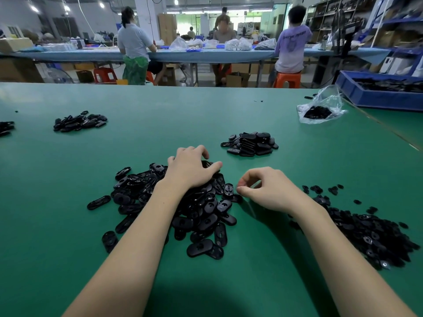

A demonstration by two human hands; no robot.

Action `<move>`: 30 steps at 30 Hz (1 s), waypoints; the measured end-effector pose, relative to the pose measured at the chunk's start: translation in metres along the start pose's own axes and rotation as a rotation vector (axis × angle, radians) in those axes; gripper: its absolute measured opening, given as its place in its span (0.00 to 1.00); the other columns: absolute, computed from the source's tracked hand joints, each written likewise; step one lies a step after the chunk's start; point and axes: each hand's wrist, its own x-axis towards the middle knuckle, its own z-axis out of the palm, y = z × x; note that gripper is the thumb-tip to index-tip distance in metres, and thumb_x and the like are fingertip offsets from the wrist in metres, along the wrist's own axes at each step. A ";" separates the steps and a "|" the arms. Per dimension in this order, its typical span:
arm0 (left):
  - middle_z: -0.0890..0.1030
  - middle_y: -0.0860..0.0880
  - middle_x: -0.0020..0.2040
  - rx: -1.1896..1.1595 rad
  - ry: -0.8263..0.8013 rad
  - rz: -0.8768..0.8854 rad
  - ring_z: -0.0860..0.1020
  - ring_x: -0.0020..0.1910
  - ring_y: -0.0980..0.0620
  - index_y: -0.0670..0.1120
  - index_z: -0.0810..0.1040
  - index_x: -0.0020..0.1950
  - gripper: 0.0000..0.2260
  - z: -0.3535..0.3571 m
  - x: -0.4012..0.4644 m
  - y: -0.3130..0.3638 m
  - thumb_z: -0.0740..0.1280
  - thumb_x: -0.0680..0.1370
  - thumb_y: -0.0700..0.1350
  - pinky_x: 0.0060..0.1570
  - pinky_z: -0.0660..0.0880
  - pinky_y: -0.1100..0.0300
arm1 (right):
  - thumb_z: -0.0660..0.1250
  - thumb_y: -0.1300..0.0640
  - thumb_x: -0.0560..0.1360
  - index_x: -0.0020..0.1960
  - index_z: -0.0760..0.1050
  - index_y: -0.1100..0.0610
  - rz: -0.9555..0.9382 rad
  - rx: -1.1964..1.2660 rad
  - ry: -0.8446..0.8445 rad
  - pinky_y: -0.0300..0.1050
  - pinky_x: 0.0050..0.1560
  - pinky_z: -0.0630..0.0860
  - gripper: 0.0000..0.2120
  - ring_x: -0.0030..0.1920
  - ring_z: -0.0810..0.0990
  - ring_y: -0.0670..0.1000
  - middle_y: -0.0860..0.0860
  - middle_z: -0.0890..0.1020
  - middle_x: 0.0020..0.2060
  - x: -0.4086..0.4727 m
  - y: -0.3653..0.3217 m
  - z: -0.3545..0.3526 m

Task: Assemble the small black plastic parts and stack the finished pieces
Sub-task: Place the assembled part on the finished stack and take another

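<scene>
A big heap of black oval plastic parts (196, 211) lies on the green table (160, 124) in front of me. My left hand (190, 168) rests on top of the heap, fingers bent down into the parts; whether it grips one I cannot tell. My right hand (265, 188) hovers just right of the heap with curled fingers and nothing visible in them, beside an upright oval part (229, 189). A second heap of smaller black parts (366, 232) spreads along my right forearm. A neat stack of finished pieces (251, 144) stands beyond my hands.
Another pile of black parts (80, 122) sits far left, with more at the left edge (5, 128). A clear plastic bag (320, 110) of parts and a blue crate (377, 94) stand at the far right. Several people work at a bench behind.
</scene>
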 end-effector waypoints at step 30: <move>0.82 0.54 0.55 0.081 0.061 0.102 0.75 0.62 0.49 0.58 0.85 0.53 0.08 0.008 -0.008 0.027 0.68 0.77 0.53 0.63 0.69 0.52 | 0.71 0.49 0.77 0.45 0.81 0.45 0.021 0.001 -0.006 0.39 0.46 0.71 0.02 0.42 0.78 0.39 0.41 0.83 0.47 -0.001 0.000 -0.001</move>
